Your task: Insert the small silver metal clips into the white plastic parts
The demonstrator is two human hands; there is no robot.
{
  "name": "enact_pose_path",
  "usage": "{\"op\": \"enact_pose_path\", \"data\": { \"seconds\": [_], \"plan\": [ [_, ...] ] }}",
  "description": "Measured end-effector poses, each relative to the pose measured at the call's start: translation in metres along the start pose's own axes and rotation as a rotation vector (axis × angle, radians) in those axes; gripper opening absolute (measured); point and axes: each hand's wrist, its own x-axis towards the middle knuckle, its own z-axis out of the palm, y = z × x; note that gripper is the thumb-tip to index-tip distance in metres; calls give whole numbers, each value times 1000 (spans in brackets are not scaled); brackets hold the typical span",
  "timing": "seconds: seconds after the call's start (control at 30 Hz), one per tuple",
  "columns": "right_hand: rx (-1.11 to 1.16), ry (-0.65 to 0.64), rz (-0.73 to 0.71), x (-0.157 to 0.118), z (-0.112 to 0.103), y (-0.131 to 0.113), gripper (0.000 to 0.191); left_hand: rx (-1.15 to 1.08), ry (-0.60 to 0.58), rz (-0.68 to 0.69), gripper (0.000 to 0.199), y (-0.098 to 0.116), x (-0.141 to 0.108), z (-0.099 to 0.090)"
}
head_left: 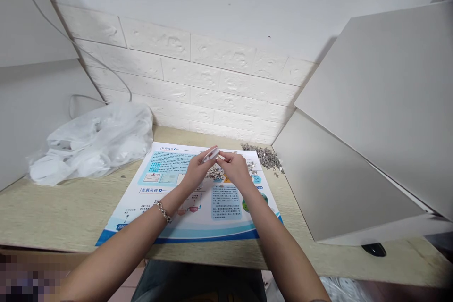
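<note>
Over the printed sheet, my left hand (196,168) is closed around a small white plastic part (211,155) with a rounded edge. The fingers of my right hand (235,169) are pinched together against the right side of that part; whether a tiny piece sits between them is hidden. Just beneath both hands, a small heap of tiny silver metal pieces (214,173) lies on the printed sheet (226,226).
A larger pile of silver metal pieces (266,157) lies at the back right of the wooden table (63,217). At the left, a translucent plastic bag (95,141) holds white parts. Grey-white panels (354,174) stand at the right, and a white brick-patterned wall (205,75) rises behind.
</note>
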Motion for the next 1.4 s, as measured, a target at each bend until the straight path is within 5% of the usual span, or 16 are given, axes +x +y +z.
{"op": "enact_pose_path", "data": {
  "seconds": [0.37, 1.1, 1.4],
  "plan": [
    [44, 36, 16, 0, 0, 0, 30, -94, -75, -41, 40, 4, 3, -3],
    [5, 68, 51, 3, 3, 5, 27, 0, -30, -23, 43, -1, 1, 1],
    [-266, 127, -235, 0, 8, 6, 29, -100, -19, -70, 46, 1, 3, 0]
  ]
}}
